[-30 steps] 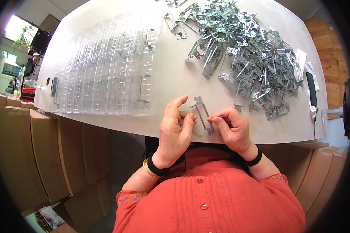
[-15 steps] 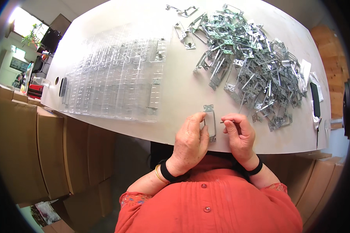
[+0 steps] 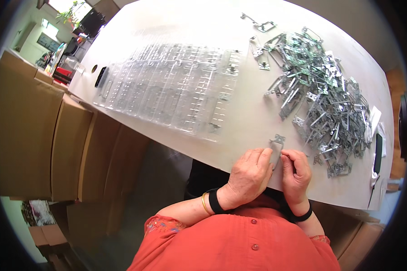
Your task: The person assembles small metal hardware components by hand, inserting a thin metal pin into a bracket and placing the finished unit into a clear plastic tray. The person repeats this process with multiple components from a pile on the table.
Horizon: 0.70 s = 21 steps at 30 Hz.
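There are two grips: one left grip (image 3: 252,170) and one right grip (image 3: 297,177). One single metal bracket (image 3: 279,139) shows between and just beyond them, on one counter (image 3: 246,128). Beyond the right grip, further right, lies one heap of brackets (image 3: 325,104), dozens in all. To the left of the left grip, clear trays (image 3: 167,90) overlap in glare, so "several" is the fairest count. Behind the grips are two black wristbands (image 3: 218,202), one gold bracelet (image 3: 205,204), and one red shirt (image 3: 212,248) showing two buttons (image 3: 254,221).
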Tool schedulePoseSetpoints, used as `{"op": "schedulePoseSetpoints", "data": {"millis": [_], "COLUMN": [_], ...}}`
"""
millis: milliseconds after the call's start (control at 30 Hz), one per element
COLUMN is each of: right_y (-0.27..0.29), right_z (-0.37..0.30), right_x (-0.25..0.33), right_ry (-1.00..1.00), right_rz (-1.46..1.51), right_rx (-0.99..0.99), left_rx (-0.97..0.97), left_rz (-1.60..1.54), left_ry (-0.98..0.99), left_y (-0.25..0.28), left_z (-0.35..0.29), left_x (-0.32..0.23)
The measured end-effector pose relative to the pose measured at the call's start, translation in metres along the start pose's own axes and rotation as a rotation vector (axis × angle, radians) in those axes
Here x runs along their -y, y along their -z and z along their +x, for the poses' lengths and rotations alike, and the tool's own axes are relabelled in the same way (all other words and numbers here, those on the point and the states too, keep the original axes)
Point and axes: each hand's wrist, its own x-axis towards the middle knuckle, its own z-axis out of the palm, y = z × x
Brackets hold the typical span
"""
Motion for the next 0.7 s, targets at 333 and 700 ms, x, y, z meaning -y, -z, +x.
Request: {"op": "schedulePoseSetpoints", "data": {"millis": [333,700], "right_y": [-0.002,-0.003], "right_z": [-0.004,-0.012], "right_x": [-0.003,-0.018], "right_ry": [-0.029,-0.145], "right_rz": [0.035,0.201], "right_rx": [-0.006,-0.060], "left_rx": [0.005,0.063], "left_rz": [0.071,0.102], "left_ry": [0.001,-0.017], "left_y": [0.003,0.002], "left_z": [-0.003,-0.002], "left_x": [0.010,-0.004]}}
